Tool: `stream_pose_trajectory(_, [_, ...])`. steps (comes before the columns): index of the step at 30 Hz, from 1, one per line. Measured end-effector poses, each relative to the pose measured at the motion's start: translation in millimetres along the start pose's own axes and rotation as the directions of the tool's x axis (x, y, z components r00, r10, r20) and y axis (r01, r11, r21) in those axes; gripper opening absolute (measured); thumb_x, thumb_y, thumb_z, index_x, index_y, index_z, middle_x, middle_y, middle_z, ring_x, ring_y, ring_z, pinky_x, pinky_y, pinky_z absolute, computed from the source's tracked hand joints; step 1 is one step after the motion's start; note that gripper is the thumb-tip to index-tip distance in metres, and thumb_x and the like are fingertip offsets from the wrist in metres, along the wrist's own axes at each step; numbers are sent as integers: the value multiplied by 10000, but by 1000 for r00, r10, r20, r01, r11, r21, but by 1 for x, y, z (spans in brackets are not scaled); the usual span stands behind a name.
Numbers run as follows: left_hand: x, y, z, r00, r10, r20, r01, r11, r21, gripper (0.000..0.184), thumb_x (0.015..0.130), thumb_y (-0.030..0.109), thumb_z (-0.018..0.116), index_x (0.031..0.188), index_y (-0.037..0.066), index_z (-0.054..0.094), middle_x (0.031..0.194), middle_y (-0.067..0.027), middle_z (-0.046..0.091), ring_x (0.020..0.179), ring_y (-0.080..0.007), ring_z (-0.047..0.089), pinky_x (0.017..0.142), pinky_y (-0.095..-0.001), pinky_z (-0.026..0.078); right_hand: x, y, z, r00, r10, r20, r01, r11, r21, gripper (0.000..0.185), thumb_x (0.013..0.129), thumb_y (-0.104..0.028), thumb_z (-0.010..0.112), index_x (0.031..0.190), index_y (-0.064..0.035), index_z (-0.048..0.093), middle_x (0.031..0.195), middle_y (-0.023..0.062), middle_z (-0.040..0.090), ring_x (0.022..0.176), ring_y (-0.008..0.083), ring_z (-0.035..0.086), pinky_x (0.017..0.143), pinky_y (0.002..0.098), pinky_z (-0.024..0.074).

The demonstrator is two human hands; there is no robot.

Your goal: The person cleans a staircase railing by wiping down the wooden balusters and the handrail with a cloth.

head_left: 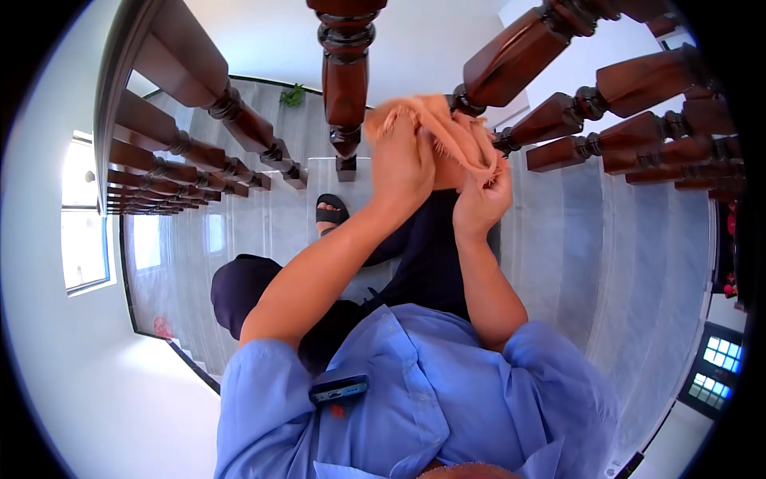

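Observation:
An orange cloth with frayed edges is bunched and stretched between my two hands. My left hand is closed on its left part, and some of the fingers are hidden in the folds. At the lower right end of the cloth, my right hand pinches a hanging fold. Just beyond the cloth is a dark brown turned wooden baluster, its lower end partly covered. Whether the cloth touches that baluster I cannot tell. Another baluster stands to the left of my left hand.
More wooden balusters run along the left, and others along the right. Grey stone steps lie below. My sandalled foot rests on a step. A phone sits at my shirt's chest. A green plant stands beyond.

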State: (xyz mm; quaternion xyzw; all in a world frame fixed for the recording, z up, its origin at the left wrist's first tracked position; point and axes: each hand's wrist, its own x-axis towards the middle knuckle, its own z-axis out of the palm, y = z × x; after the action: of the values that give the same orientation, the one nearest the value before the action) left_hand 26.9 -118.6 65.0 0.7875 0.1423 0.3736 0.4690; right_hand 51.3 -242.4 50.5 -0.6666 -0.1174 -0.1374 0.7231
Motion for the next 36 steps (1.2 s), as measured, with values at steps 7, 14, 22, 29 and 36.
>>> stream_pose_trajectory(7, [35, 12, 55, 982, -1, -187, -22, 992, -123, 165, 961, 105, 577, 1031, -34, 632, 1108, -256, 602, 1063, -453, 525, 921, -522, 416, 66, -10, 23, 971, 199, -131, -115, 874, 473, 169, 962, 1, 612, 1129, 13, 629, 1101, 62, 637, 853, 114, 633, 726, 234, 519])
stream_pose_trajectory(14, [-5, 41, 54, 996, 81, 25, -78, 993, -88, 477, 932, 146, 642, 1346, -50, 508, 1262, -302, 582, 1204, -462, 522, 1029, -504, 406, 143, 4, 37, 873, 300, 383, -416, 870, 266, 244, 1004, -222, 550, 1063, -12, 660, 955, 95, 694, 850, 171, 677, 772, 329, 569])
stream_pose_trajectory(22, [17, -4, 55, 982, 137, 129, -127, 988, -83, 252, 925, 72, 616, 1141, -53, 579, 1009, -257, 677, 964, -456, 649, 831, -547, 492, 98, -1, 33, 917, 310, 250, -395, 790, 469, 332, 1080, -312, 483, 1191, -38, 634, 1029, 47, 670, 874, 132, 641, 782, 277, 526])
stream_pose_trajectory(29, [39, -11, 26, 976, 154, 152, -134, 982, -135, 209, 915, 27, 568, 1117, -9, 607, 1008, -201, 685, 939, -403, 663, 810, -491, 512, 57, -2, 0, 987, 50, 152, -82, 975, 207, 315, 969, -51, 650, 1275, 14, 612, 1045, 22, 659, 855, 77, 583, 757, 214, 467])
stream_pose_trajectory(36, [46, 6, 13, 994, 101, 27, -102, 995, 23, 185, 889, 82, 627, 1017, -28, 705, 940, -252, 704, 924, -449, 649, 815, -493, 509, 54, -11, -35, 936, 241, 257, -289, 943, 168, 139, 925, 5, 685, 1060, 3, 653, 918, 55, 677, 544, 83, 515, 495, 223, 409])
